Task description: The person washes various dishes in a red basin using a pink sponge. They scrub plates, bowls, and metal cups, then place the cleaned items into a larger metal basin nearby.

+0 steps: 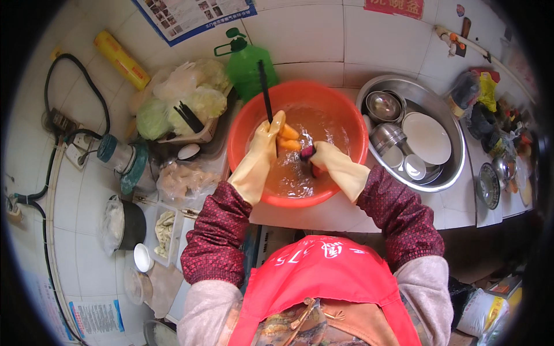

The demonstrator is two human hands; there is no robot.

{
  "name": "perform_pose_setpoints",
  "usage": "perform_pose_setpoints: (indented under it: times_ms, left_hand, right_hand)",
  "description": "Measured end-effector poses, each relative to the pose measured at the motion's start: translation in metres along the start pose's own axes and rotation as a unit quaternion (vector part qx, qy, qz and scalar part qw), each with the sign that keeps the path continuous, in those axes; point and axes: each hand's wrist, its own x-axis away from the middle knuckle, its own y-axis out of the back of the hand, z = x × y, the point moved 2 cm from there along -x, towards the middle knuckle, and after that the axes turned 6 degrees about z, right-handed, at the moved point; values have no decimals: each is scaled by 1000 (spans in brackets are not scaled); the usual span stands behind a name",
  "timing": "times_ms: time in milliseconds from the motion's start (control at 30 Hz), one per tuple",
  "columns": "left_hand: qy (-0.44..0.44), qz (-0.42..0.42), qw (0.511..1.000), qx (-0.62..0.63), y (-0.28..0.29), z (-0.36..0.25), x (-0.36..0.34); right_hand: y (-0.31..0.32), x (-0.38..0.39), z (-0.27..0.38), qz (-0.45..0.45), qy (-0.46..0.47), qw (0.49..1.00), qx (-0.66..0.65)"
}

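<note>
A large orange-red plastic basin of cloudy brownish water stands on the counter in front of me. My left hand, in a cream rubber glove, is closed around a long thin black handle that sticks up past the basin's far rim. The handle's lower end is hidden. Two orange finger-like shapes show beside this hand; whether they are glove fingers or something else I cannot tell. My gloved right hand is closed over the water around a small dark-red thing, its kind unclear.
At right stands a metal tub with a white plate and metal bowls. A green jug stands behind the basin. Cabbages fill a tray at left, near bagged food and a black pot.
</note>
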Motion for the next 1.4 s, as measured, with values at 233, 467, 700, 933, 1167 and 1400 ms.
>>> perform_pose_setpoints:
  times_ms: [233,467,700,933,1167,1400]
  left_hand:
    - [90,41,979,-178,-22,15,21]
    - [214,54,941,-257,-34,3,47]
    - [250,43,925,-284,-1,-54,102]
    - [92,-14,906,-413,-2,-105,52]
    - [-42,166,449,-877,-161,-89,-65]
    - [-33,246,338,-908,-254,-43,-95]
  right_hand:
    - [6,-18,37,-75,55,925,-368]
    - [-3,-50,26,-185,38,878,-439]
    - [64,-53,-3,-315,-11,862,-396]
    - [41,45,-1,-140,54,984,91]
    - [20,69,-17,-206,182,953,124]
    - [21,68,-12,-208,159,959,113]
